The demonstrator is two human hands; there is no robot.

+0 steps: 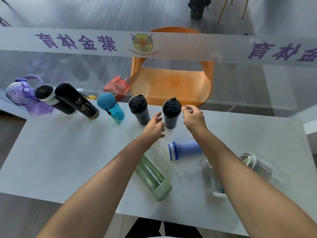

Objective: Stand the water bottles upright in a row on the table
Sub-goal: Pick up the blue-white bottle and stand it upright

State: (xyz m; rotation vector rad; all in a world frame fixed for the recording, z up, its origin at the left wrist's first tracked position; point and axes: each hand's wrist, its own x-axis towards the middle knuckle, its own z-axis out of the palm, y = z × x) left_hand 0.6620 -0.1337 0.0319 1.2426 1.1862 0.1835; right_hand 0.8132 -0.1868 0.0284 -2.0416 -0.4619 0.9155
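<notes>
- My left hand (155,125) and right hand (193,117) flank the upright dark tumbler with a black flip lid (171,114), fingers loosely spread, gripping nothing.
- The blue frosted plastic bottle (184,150) lies on its side just behind my right wrist, long axis running left to right.
- The white desk (68,152) has free space at the row's right end, against the glass partition (240,83).

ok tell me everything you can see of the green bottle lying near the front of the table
The green bottle lies on its side on the white table, not yet stood up. Its body looks like clear, green-tinted plastic or glass, ending in a matte pale green cap or base toward the front edge. The left forearm hides its far end. Neither hand touches it.
</notes>
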